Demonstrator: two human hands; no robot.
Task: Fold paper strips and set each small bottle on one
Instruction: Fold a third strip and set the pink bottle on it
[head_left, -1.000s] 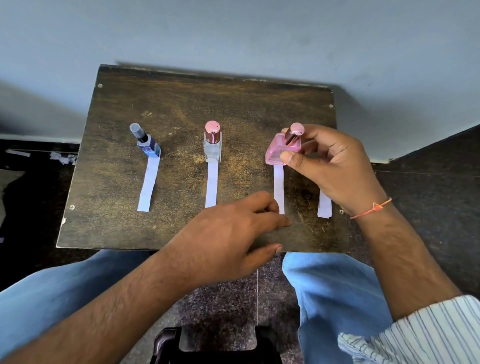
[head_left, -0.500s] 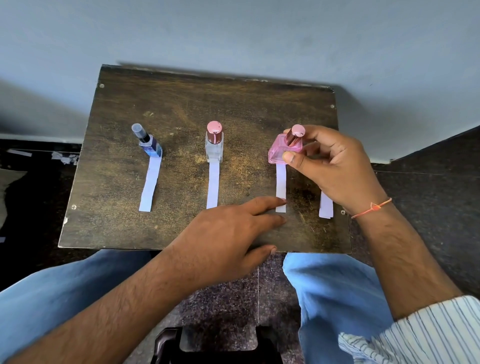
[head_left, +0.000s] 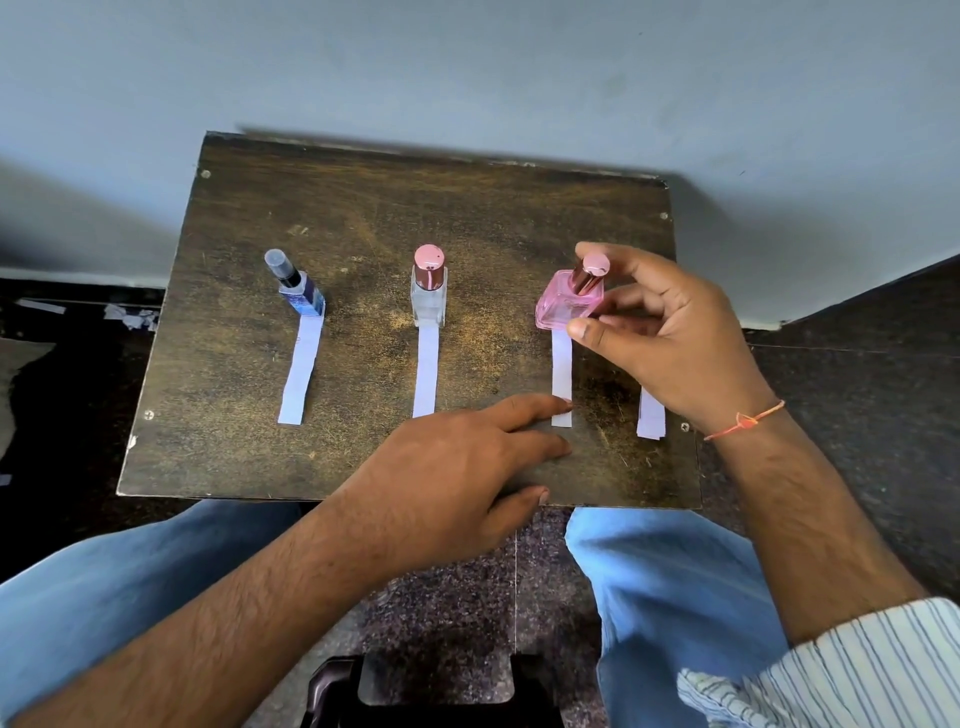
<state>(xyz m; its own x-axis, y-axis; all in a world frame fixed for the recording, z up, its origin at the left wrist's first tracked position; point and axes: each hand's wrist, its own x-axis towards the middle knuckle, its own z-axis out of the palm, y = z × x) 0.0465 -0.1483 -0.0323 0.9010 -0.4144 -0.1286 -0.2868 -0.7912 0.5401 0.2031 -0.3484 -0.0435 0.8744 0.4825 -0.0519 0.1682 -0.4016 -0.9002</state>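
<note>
A person sits at a small dark wooden table (head_left: 363, 208) set against a pale wall, seen from above. Three small bottles stand in a row across it, each at the far end of a pale paper strip that runs toward the person. On the left is a blue bottle (head_left: 304, 296) with a clear cap, on its strip (head_left: 298, 376). In the middle is a clear bottle (head_left: 429, 299) with a pink cap, on its strip (head_left: 426, 371). To the right is a pink bottle (head_left: 569, 304), tilted slightly, with the right hand (head_left: 670, 338) closed around it, thumb in front and fingers behind the cap. Compared with a second ago, this bottle sits a little lower and closer to the far end of the third strip (head_left: 561, 376), and appears to touch it. The left hand (head_left: 457, 467) lies flat with fingers extended, one fingertip (head_left: 563, 404) pressing the strip's near end; it has slid from covering that end to resting just at its edge. Another strip (head_left: 651, 422) lies at the table's right edge with no bottle on it. The third bottle seems almost placed, with release the likely next step, and one strip appears left.
</note>
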